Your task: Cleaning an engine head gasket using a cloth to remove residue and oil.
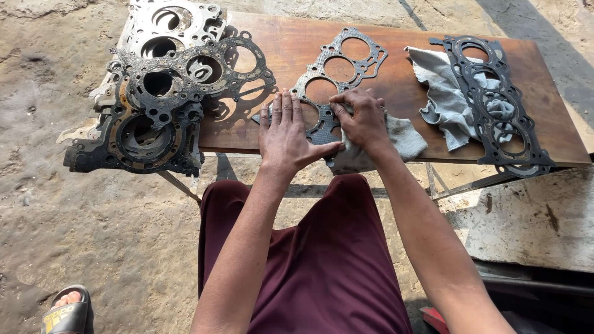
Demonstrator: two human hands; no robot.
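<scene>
My left hand (286,135) lies flat with fingers spread on the near end of the dark gasket (334,77), pinning it by the wooden board's (408,93) front edge, while my right hand (361,116) pinches a grey rag (396,139) against it, with gasket stacks at the left end (167,99) and right end (495,99).

Wooden board (408,93) with stacked gaskets (167,93), one flat gasket (337,68), two grey rags (445,93), another gasket (501,105).

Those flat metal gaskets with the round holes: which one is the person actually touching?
The middle gasket on the wooden board; both hands press its near end. The pile at left and the one on the right cloth lie untouched.
</scene>
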